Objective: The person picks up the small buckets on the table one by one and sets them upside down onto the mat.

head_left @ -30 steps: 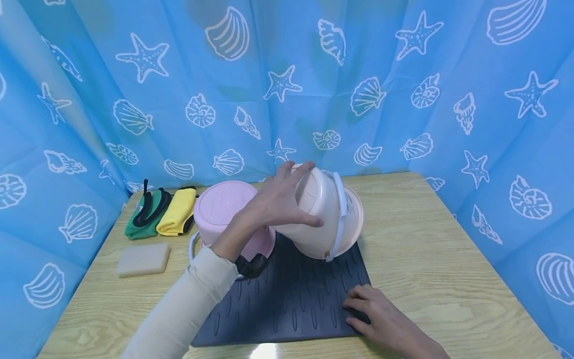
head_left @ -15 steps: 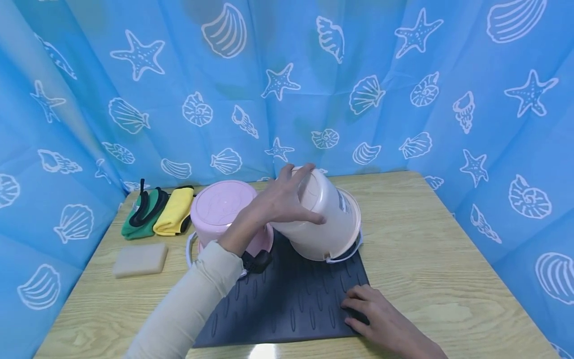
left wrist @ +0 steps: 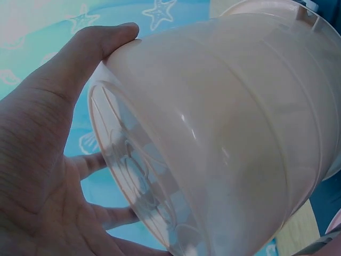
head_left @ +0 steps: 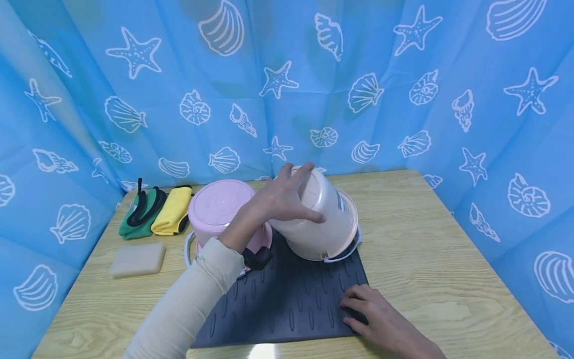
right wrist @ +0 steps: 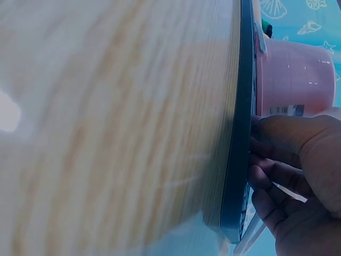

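A cream bucket [head_left: 329,227] is tipped over with its base up toward the left and its rim low on the right, over the dark ribbed mat [head_left: 287,311]. My left hand [head_left: 284,197] grips it around the base. In the left wrist view the thumb lies along one side and the fingers [left wrist: 109,213] spread across the bottom. The bucket's white handle [head_left: 345,257] hangs beneath the rim. An upturned pink bucket [head_left: 219,202] stands just left, partly behind my left forearm. My right hand [head_left: 378,314] rests at the mat's right edge, fingers loosely bent, holding nothing.
On the left of the wooden table [head_left: 430,249] lie a green cloth item with black straps [head_left: 141,214], a folded yellow cloth [head_left: 172,212] and a pale sponge block [head_left: 137,260]. A blue shell-patterned curtain [head_left: 287,119] encloses the back and sides.
The cream bucket's handle has swung down from across its side to below the rim. The bucket has turned slightly in my left hand's grip. My right hand stays in place.
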`<state>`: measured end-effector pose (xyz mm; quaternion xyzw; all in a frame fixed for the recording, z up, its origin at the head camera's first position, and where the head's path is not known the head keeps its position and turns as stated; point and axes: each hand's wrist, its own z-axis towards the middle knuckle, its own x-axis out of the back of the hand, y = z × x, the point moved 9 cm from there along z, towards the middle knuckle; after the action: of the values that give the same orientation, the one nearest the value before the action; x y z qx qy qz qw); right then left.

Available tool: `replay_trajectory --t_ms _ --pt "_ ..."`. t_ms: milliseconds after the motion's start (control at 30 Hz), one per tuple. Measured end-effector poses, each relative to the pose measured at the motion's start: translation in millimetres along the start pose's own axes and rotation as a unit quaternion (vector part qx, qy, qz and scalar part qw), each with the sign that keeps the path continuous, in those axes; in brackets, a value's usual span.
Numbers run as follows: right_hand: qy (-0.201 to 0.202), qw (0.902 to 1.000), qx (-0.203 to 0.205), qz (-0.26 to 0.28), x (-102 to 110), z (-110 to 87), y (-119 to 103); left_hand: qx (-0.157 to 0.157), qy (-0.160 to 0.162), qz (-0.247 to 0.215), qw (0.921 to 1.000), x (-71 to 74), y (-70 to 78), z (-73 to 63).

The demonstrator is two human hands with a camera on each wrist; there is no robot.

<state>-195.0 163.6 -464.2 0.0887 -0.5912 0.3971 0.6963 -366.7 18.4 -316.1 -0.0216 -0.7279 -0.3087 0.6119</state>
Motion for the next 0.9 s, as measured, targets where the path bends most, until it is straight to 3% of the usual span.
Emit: replay_trajectory --t_ms 500,900 --pt "-0.005 0.9999 -0.011 -0.003 0.1 -0.9 2.2 0.016 -0.014 0.028 0.9994 -1.2 9.7 -3.6" --pt "-0.031 0.9988 -0.039 0.003 -4.5 -0.7 4.3 0.026 -0.014 0.025 0.9992 -4.1 4.1 1.5"
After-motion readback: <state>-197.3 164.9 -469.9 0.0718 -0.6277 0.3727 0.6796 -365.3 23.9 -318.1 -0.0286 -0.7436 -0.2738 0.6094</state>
